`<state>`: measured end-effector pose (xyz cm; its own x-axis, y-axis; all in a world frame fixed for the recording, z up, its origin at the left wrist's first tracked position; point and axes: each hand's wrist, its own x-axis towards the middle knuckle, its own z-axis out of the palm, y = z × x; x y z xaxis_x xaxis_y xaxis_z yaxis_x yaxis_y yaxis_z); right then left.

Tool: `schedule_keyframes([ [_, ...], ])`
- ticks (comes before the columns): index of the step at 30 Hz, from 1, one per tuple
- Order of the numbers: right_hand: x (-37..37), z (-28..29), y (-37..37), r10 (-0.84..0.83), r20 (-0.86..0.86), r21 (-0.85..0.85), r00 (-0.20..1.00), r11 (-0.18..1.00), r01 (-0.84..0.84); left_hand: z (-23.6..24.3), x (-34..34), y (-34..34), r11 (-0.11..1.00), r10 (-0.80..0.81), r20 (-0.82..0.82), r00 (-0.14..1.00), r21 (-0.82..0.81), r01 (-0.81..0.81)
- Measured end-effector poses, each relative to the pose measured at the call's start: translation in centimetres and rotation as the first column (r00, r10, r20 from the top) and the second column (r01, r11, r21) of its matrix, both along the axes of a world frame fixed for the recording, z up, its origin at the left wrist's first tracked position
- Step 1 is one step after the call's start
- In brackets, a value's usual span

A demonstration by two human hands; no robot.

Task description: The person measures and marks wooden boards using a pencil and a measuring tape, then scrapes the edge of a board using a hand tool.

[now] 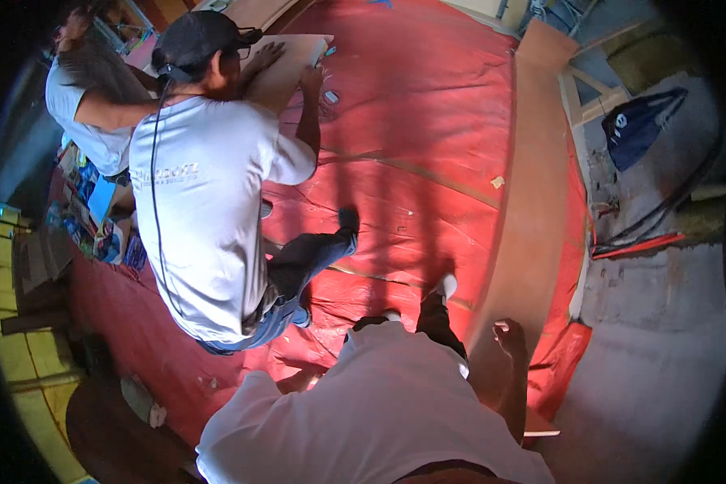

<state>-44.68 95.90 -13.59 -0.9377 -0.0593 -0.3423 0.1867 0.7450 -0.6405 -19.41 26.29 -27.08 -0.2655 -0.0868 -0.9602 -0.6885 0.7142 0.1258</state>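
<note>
My right hand (510,337) is raised over the long brown board strip (532,202) on my right. Its fingers are loosely bent and apart, and I see nothing in them. My left hand (305,377) shows only in part, low in front of my body by the red sheeting (395,161); its fingers cannot be made out. To my front left, a co-worker in a white T-shirt (202,202) and dark cap leans over a pale board (298,68). One of that person's hands lies flat on it, and the other grips near its edge.
Behind the co-worker stands another person (97,105), beside a pile of mixed items (97,210). A dark blue bag (637,129), black hoses (661,214) and a red bar (637,245) lie right of the strip. Yellow panels (32,347) line the left edge.
</note>
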Motion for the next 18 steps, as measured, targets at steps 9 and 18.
schedule_keyframes([
  [9,-22.2,-4.3,7.9,0.211,0.04,-0.108,0.977,0.973,-0.206,-1.9,-14.5,19.9,0.984,0.176,-0.165,0.97,0.031,-0.174],
  [18,-39.7,-1.1,14.3,0.472,-0.017,0.143,0.882,0.874,-0.465,1.4,-26.6,31.6,0.892,0.435,-0.322,0.841,0.026,-0.451],
])
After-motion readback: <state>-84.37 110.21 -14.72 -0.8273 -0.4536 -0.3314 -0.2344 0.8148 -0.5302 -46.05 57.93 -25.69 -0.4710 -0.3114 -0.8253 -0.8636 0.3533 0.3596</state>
